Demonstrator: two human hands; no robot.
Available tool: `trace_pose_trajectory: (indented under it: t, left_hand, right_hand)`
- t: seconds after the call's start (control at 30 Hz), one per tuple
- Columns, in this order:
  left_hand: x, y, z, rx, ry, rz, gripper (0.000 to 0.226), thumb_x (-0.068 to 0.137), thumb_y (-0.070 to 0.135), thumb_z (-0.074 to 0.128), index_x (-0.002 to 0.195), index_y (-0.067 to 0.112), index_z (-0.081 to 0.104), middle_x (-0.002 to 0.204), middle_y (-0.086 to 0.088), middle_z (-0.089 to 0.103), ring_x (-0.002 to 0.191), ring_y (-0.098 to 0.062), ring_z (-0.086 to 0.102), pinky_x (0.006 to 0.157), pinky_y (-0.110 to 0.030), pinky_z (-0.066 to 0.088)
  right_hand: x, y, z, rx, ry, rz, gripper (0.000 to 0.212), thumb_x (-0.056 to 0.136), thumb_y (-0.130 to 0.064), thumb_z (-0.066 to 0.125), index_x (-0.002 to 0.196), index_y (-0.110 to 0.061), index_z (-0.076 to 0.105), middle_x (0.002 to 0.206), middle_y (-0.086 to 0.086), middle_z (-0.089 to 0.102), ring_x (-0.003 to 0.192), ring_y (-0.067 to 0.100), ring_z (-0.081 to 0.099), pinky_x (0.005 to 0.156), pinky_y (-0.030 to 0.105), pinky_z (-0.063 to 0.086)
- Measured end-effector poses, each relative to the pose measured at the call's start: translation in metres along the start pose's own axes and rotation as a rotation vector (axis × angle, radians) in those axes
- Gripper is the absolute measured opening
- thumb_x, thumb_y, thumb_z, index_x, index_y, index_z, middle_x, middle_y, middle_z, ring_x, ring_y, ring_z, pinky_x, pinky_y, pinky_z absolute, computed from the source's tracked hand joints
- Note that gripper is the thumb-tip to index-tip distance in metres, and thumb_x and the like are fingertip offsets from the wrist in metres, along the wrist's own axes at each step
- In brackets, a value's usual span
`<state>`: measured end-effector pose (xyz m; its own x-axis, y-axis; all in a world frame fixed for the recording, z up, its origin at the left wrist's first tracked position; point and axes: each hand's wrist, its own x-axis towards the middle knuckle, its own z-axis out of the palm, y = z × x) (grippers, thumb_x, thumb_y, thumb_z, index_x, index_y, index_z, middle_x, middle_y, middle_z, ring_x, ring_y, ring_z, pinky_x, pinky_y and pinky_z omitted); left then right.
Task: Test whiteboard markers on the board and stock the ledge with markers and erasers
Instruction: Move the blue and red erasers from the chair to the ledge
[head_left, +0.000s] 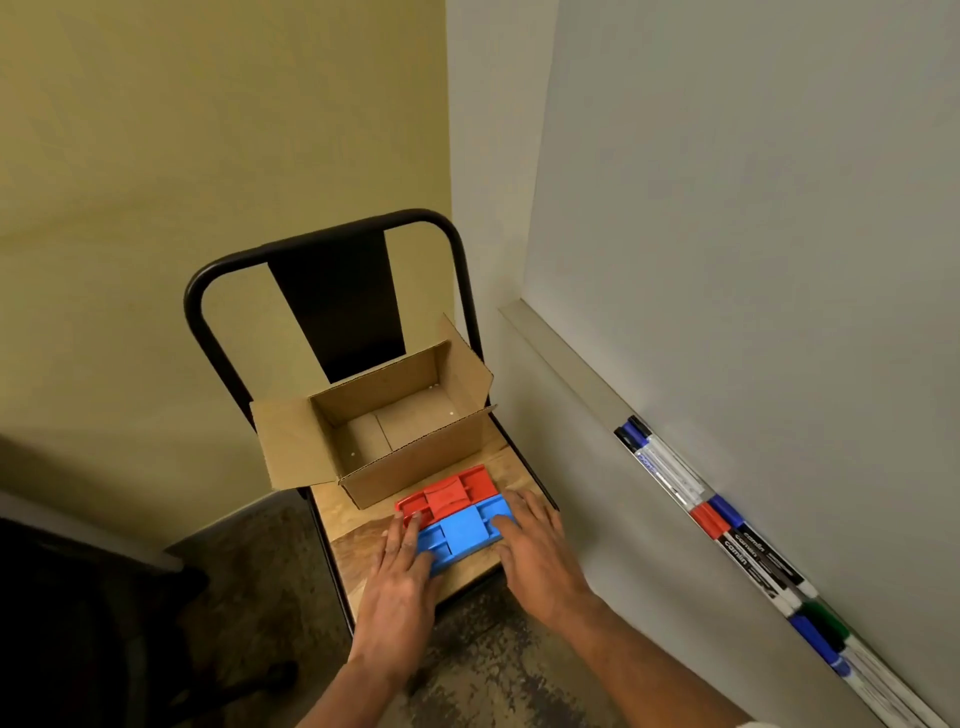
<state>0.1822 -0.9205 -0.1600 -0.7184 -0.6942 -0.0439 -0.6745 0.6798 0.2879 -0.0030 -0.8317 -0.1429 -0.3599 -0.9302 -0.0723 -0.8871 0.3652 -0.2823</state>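
**Erasers on the chair seat, hands applied.** The blue eraser (460, 530) and the red eraser (447, 493) lie side by side and touching on the front part of the wooden chair seat (358, 556), with the red one farther from you and just in front of the cardboard box (415, 467). Both show their ribbed plastic backs upward.

Your left hand (400, 587) lies flat over the left end of the blue eraser, fingers extended, and its fingertips reach the left end of the red one. Your right hand (537, 556) rests on the right end of the blue eraser, fingers likewise stretched out. Neither hand is closed round anything.

The box stands at the rear of the seat with its flaps folded outward, and its visible floor is bare card. Behind it rises the black metal chair back (337, 301), set against a yellow wall (182, 156).

To your right, a grey ledge (566, 364) runs along the foot of the whiteboard (753, 208). The markers (670, 467) lie on it end to end in pairs, with blue, black, red and green caps. The board surface within view is unmarked.

The floor (493, 665) is mottled grey and brown. A dark shape at lower left is too dim to identify.
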Motion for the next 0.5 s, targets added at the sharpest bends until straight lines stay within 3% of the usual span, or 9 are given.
trace_pose_trajectory:
  t: [0.23, 0.37, 0.43, 0.5]
  left_hand:
    - [-0.001, -0.006, 0.013, 0.026, 0.022, 0.082, 0.032, 0.086, 0.015, 0.076, 0.116, 0.024, 0.07, 0.16, -0.009, 0.037, 0.154, -0.028, 0.018, 0.125, -0.046, 0.022]
    - [-0.005, -0.009, 0.02, 0.092, 0.099, 0.149, 0.024, 0.086, 0.011, 0.075, 0.109, 0.018, 0.074, 0.151, -0.013, 0.049, 0.149, -0.031, 0.032, 0.122, -0.047, 0.017]
    - [-0.005, -0.008, 0.019, 0.108, 0.144, 0.169, 0.018, 0.092, 0.013, 0.063, 0.105, 0.017, 0.074, 0.145, -0.013, 0.056, 0.145, -0.031, 0.041, 0.12, -0.051, 0.024]
    - [-0.005, -0.008, 0.017, 0.091, 0.152, 0.171, 0.015, 0.088, 0.012, 0.071, 0.102, 0.018, 0.074, 0.139, -0.013, 0.062, 0.139, -0.03, 0.05, 0.116, -0.054, 0.034]
  right_hand:
    - [0.002, 0.005, 0.011, -0.052, 0.044, 0.004, 0.02, 0.09, -0.025, 0.066, 0.109, -0.02, 0.068, 0.153, 0.009, 0.042, 0.146, 0.028, 0.029, 0.115, 0.048, 0.036]
    - [0.002, 0.012, 0.015, -0.083, 0.023, -0.077, 0.025, 0.091, -0.027, 0.065, 0.114, -0.019, 0.068, 0.159, 0.006, 0.034, 0.149, 0.027, 0.022, 0.116, 0.051, 0.032]
    - [0.003, 0.015, 0.015, -0.107, 0.028, -0.121, 0.026, 0.091, -0.027, 0.065, 0.114, -0.018, 0.07, 0.156, 0.006, 0.039, 0.148, 0.028, 0.025, 0.117, 0.052, 0.031]
    - [0.002, 0.016, 0.012, -0.123, 0.045, -0.153, 0.023, 0.091, -0.027, 0.065, 0.111, -0.017, 0.071, 0.152, 0.008, 0.045, 0.146, 0.028, 0.031, 0.117, 0.052, 0.031]
